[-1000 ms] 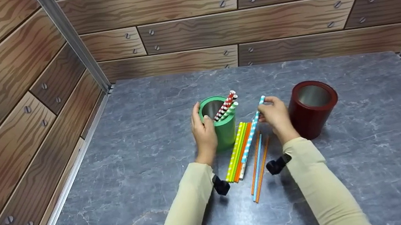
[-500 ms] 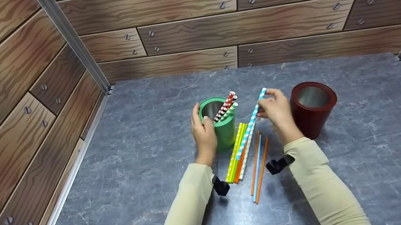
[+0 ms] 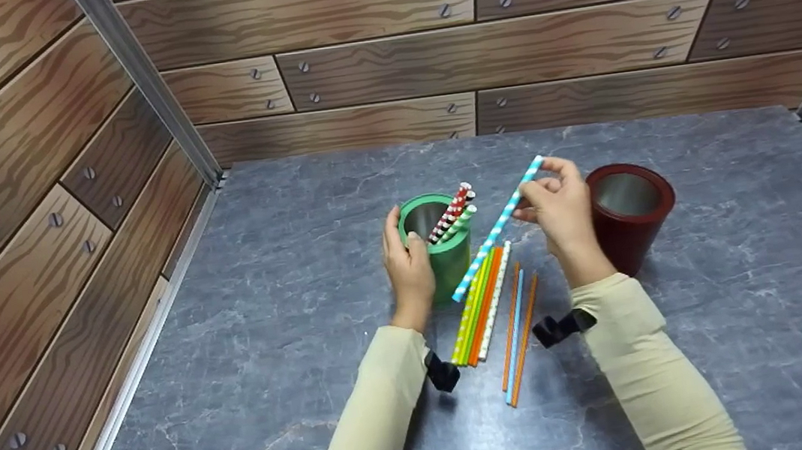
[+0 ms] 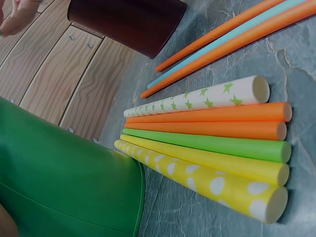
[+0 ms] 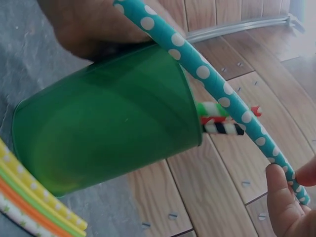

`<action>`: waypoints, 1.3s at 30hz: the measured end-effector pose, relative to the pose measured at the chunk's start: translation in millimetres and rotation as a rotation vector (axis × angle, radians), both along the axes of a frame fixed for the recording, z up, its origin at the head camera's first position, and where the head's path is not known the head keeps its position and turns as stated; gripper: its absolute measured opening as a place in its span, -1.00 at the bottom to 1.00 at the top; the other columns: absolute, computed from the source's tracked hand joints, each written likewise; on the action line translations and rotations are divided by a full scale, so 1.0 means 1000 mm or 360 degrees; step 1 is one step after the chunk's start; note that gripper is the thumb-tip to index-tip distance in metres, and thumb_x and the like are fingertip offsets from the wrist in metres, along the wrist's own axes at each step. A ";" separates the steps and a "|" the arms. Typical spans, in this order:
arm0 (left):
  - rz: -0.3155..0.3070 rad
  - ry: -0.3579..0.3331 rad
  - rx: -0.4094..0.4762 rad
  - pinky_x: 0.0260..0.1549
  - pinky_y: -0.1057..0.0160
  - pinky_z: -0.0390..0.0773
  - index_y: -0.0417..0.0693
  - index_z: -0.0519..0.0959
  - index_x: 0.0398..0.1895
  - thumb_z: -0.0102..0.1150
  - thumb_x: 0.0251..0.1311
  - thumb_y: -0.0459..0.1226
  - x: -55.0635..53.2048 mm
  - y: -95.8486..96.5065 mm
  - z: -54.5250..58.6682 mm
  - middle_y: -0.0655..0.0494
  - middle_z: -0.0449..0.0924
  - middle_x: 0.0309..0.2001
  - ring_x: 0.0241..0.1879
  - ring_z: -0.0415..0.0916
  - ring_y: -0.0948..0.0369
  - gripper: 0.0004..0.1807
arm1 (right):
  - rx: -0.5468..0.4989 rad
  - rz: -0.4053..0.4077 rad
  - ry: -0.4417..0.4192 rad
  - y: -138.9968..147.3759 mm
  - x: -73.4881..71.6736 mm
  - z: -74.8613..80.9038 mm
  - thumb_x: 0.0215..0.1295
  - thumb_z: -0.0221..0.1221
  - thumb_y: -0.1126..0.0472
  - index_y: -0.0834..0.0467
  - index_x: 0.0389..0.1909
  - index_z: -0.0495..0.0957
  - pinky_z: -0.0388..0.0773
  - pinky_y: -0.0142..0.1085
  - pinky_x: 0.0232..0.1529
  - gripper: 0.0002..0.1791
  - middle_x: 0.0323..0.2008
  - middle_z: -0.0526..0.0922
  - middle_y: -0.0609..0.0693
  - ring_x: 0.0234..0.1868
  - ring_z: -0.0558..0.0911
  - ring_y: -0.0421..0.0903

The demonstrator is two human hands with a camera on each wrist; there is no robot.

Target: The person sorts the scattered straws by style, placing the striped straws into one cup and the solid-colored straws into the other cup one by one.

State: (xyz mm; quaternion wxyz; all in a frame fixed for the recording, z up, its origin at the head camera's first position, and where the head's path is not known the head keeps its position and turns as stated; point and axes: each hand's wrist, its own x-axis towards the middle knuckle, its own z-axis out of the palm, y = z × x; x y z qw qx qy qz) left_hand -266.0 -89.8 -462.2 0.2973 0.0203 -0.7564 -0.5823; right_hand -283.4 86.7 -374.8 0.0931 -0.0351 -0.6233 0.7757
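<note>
Three straws are all that we can make out inside the green can [image 3: 447,269]: a red dotted straw [image 3: 457,202], a black striped straw [image 5: 224,129] and a green striped straw [image 3: 460,223], each leaning out over the rim. The can stands upright on the desk [image 3: 263,271], well apart from the left and right edges. Our left hand [image 3: 410,269] holds it, fingers round its left side, thumb at the rim. Our right hand [image 3: 564,214] pinches a blue dotted straw [image 3: 498,229] near its upper end; the straw slants, its lower end outside the can, and we cannot tell whether that end touches anything.

By our judgement, gathering the straws is well short of finished: three are in, one is in hand. Six thick ones lie side by side just in front of the can: a yellow dotted straw [image 4: 217,186], a plain yellow straw [image 4: 212,159], a light green straw [image 4: 207,141], two orange straws [image 4: 237,129] and a white starred straw [image 4: 197,100]. Beside them, on the side toward the desk's right edge, lie three thin straws [image 3: 516,336], also not put away. Nearer that edge stands a dark red can [image 3: 625,237], upright; we see no straw at its mouth.
</note>
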 end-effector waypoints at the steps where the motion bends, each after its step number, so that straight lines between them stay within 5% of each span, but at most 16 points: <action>1: 0.0000 0.0001 0.0001 0.22 0.00 0.21 -0.10 0.18 0.34 -0.28 0.28 -0.31 0.000 0.000 0.000 -0.07 0.23 0.31 0.31 0.15 0.06 -0.48 | -0.0010 -0.0007 0.0015 0.000 0.001 0.002 0.10 -0.01 0.50 0.15 -0.09 0.25 0.54 -0.44 -0.58 -0.64 -0.58 0.43 -0.07 -0.63 0.53 -0.24; 8: 0.0009 -0.0005 0.0001 0.23 0.00 0.20 -0.10 0.18 0.34 -0.28 0.28 -0.31 0.000 0.000 0.000 -0.07 0.23 0.31 0.31 0.16 0.06 -0.47 | -0.0112 -0.0104 0.0174 -0.003 0.006 0.011 0.09 -0.01 0.52 0.14 -0.13 0.24 0.55 -0.41 -0.59 -0.64 -0.61 0.41 -0.08 -0.62 0.55 -0.22; 22: 0.0013 -0.0022 0.0004 0.22 0.01 0.21 -0.10 0.19 0.34 -0.28 0.27 -0.28 -0.001 0.000 -0.001 -0.06 0.24 0.30 0.30 0.17 0.06 -0.47 | -0.0447 -0.0247 0.0732 -0.010 0.018 0.012 0.12 0.00 0.56 0.18 -0.09 0.23 0.60 -0.35 -0.50 -0.62 -0.43 0.41 0.05 -0.52 0.53 -0.14; 29: 0.0022 -0.0015 -0.0017 0.23 0.01 0.20 -0.11 0.19 0.34 -0.28 0.26 -0.29 -0.001 0.000 0.000 -0.07 0.25 0.30 0.30 0.17 0.06 -0.47 | -0.0311 -0.0305 0.0981 -0.021 0.024 0.008 0.11 0.02 0.56 0.22 -0.04 0.23 0.60 -0.35 -0.44 -0.60 -0.42 0.42 0.03 -0.46 0.52 -0.15; 39: 0.0036 -0.0012 -0.0017 0.23 0.02 0.20 -0.11 0.21 0.33 -0.26 0.25 -0.29 -0.002 0.000 -0.001 -0.07 0.26 0.30 0.30 0.18 0.05 -0.47 | 0.0173 -0.0349 0.1242 -0.038 0.028 -0.012 0.10 0.04 0.50 0.45 -0.01 0.19 0.56 -0.43 -0.45 -0.59 -0.41 0.45 0.02 -0.39 0.55 -0.25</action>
